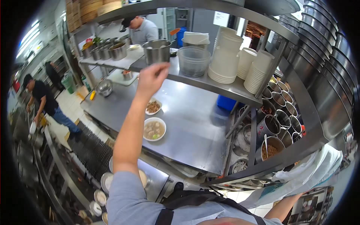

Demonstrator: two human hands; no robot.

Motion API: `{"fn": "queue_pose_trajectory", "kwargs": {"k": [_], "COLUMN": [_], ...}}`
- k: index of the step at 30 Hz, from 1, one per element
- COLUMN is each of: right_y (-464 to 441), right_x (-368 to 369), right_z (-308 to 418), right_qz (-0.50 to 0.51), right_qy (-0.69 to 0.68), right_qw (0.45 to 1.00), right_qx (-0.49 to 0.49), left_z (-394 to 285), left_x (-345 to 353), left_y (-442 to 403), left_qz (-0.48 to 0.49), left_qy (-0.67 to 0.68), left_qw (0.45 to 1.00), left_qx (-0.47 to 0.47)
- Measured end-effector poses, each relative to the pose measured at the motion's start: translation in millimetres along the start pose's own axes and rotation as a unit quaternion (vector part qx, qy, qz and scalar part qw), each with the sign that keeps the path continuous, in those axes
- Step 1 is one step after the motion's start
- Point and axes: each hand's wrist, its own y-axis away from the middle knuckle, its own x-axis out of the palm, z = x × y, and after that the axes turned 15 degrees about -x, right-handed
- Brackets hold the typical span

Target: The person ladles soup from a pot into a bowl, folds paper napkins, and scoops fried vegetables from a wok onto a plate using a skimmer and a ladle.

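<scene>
My left hand [153, 79] is raised in front of the steel shelf, just below a steel pot [156, 51]; its fingers are bent together, and what they hold, if anything, is hidden. Under my forearm, on the steel table [187, 123], a white bowl of soup [154, 129] stands in front of a smaller white bowl of brown food [153, 107]. To the right of the pot is a clear plastic tub [193, 60]. My right arm reaches down at the lower right, beneath a white cloth [300, 176]; the hand itself does not show.
White paper bowls [226, 56] are stacked on the shelf. Steel containers of ingredients [272, 148] fill the right side. One person [144, 30] is behind the shelf; another person [47, 97] works at the left. A metal bowl [104, 88] sits at the table's left.
</scene>
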Motion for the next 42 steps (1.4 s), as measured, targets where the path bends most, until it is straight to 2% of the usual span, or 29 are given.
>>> {"fn": "queue_pose_trajectory", "kwargs": {"k": [1, 5, 8, 10, 11, 13, 14, 15, 18, 21, 22, 25, 27, 29, 32, 34, 37, 42], "right_y": [2.7, 24.5, 63.0, 95.9, 112.6, 159.8, 204.3, 230.2, 306.9, 341.1, 343.3, 335.6, 326.7, 367.7, 355.4, 353.6, 356.7, 367.9], "right_x": [-0.1, -29.9, -87.7, -133.4, -158.3, -241.8, -331.2, -332.1, -359.2, -345.4, -336.1, -308.7, -294.5, -377.3, -358.7, -349.5, -346.8, -361.3], "right_z": [0.1, -4.3, -8.5, -0.5, 4.4, 2.4, -16.8, -1.2, 42.1, 57.2, 59.5, 60.4, 52.0, -9.5, -32.1, -37.5, -30.2, -13.6], "right_qz": [-0.006, -0.021, 0.003, 0.048, 0.078, 0.197, 0.247, 0.132, 0.260, 0.315, 0.326, 0.354, 0.367, 0.284, 0.337, 0.347, 0.356, 0.367], "right_qy": [0.021, 0.127, 0.247, 0.334, 0.376, 0.594, 0.635, 0.564, 0.614, 0.628, 0.628, 0.626, 0.624, 0.594, 0.590, 0.586, 0.583, 0.589], "right_qw": [1.000, 0.992, 0.967, 0.933, 0.911, 0.744, 0.701, 0.696, 0.606, 0.559, 0.553, 0.545, 0.562, 0.695, 0.684, 0.684, 0.683, 0.677], "right_qx": [-0.002, 0.014, 0.067, 0.123, 0.152, 0.235, 0.211, 0.425, 0.433, 0.440, 0.440, 0.430, 0.400, 0.288, 0.265, 0.261, 0.257, 0.244], "left_z": [-4.3, -16.0, -8.6, 6.1, 10.7, 12.8, 15.2, 18.5, 31.3, 39.7, 34.0, 40.3, 46.3, 47.6, 44.5, 44.3, 43.8, 51.9], "left_x": [12.6, 73.1, 111.4, 129.4, 136.6, 146.1, 150.4, 153.9, 164.6, 169.5, 168.5, 172.6, 176.2, 174.6, 172.9, 169.1, 167.6, 168.6], "left_y": [-39.5, -185.1, -263.9, -294.2, -304.5, -310.5, -311.2, -311.7, -315.5, -315.1, -311.8, -315.7, -319.7, -321.2, -321.0, -320.3, -320.1, -328.8], "left_qz": [-0.009, -0.013, 0.031, 0.072, 0.107, 0.125, 0.145, 0.164, 0.161, 0.149, 0.156, 0.132, 0.127, 0.120, 0.105, 0.121, 0.142, 0.146], "left_qy": [0.009, -0.141, -0.259, -0.286, -0.315, -0.311, -0.317, -0.325, -0.354, -0.399, -0.405, -0.424, -0.429, -0.435, -0.457, -0.410, -0.355, -0.358], "left_qw": [0.998, 0.978, 0.955, 0.940, 0.922, 0.918, 0.913, 0.908, 0.889, 0.875, 0.877, 0.870, 0.867, 0.865, 0.859, 0.877, 0.901, 0.894], "left_qx": [0.062, 0.150, 0.144, 0.174, 0.197, 0.213, 0.211, 0.206, 0.243, 0.229, 0.206, 0.215, 0.219, 0.221, 0.207, 0.218, 0.204, 0.226]}}
